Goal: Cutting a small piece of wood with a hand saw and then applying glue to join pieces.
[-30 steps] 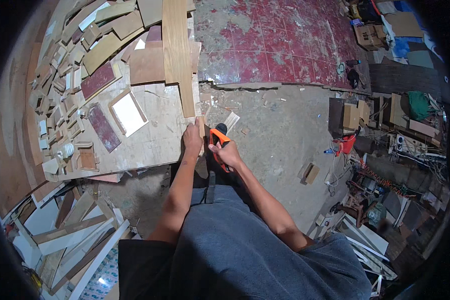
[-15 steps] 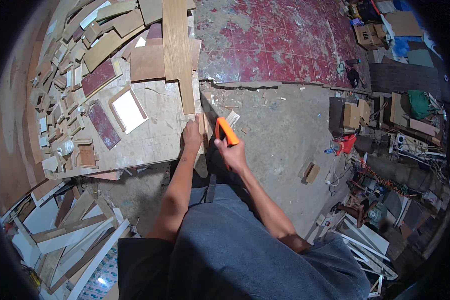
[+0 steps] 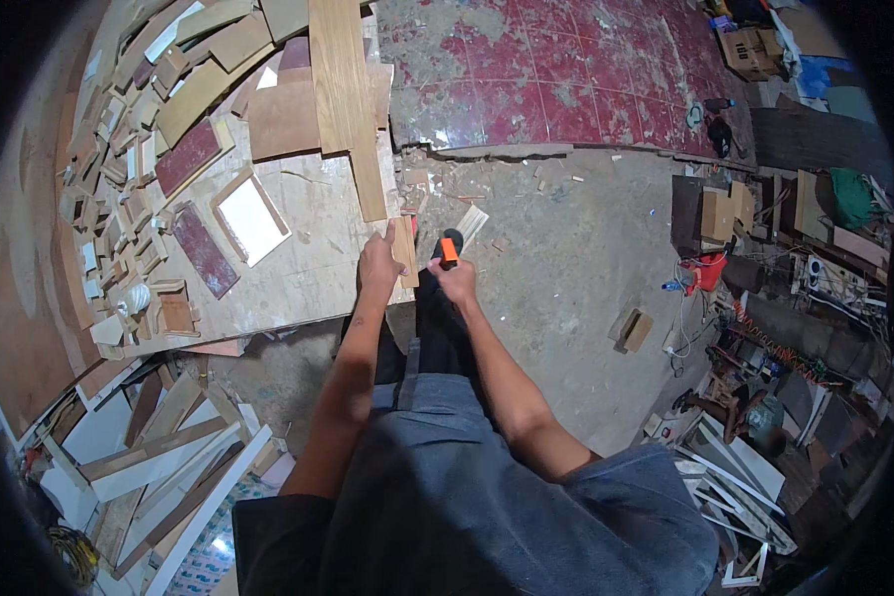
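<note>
My right hand (image 3: 457, 282) is closed around the orange handle (image 3: 450, 252) of a handsaw, just off the bench's right edge. The saw now appears nearly end-on, so its blade hardly shows. At that same edge a short wooden strip (image 3: 404, 260) lies on the bench, and my left hand (image 3: 378, 266) grips it from the left, thumb across it. Just beyond my left hand is the narrow end of a long wooden plank (image 3: 340, 79), which lies lengthwise on the bench.
The pale workbench (image 3: 298, 288) carries many offcuts, a dark red panel (image 3: 206, 250) and a white framed piece (image 3: 252, 221). Scrap boards (image 3: 159, 457) are heaped at lower left. A small wooden box (image 3: 634, 330) stands on the floor. A person (image 3: 755, 412) is among clutter at right.
The saw has turned, its blade dropping from view beside the strip. My right hand has shifted slightly nearer me. My left hand stays at the strip, and the whole view has moved a little.
</note>
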`<move>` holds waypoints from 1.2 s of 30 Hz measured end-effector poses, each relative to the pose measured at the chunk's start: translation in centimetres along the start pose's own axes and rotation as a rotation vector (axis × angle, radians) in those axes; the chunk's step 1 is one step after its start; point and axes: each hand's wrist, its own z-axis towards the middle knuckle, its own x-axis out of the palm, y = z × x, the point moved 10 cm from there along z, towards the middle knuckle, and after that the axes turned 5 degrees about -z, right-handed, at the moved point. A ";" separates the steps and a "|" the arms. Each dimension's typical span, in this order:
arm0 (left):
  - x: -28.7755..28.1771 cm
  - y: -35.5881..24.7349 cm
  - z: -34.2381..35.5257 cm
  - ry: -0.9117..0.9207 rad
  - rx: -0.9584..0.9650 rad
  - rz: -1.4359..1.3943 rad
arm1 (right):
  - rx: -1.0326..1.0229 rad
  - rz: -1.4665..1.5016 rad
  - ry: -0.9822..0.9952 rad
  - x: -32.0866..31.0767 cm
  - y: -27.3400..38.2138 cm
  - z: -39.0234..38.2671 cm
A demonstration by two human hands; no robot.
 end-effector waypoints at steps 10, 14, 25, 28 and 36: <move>0.2 0.9 0.1 0.014 -0.029 -0.004 | 0.116 -0.077 0.236 5.6 -2.3 -0.9; 0.1 0.3 0.0 0.019 -0.022 0.007 | 0.088 -0.134 0.150 5.3 -2.9 -0.5; -0.3 -0.3 0.0 0.038 -0.051 0.023 | 0.234 -0.080 0.171 6.2 -5.3 -0.5; -0.3 -0.3 0.1 0.021 -0.040 0.037 | 0.246 -0.074 0.136 6.3 -5.3 -0.5; -0.1 0.7 -0.2 0.064 -0.074 0.042 | 0.296 0.031 0.368 7.0 -4.1 -1.6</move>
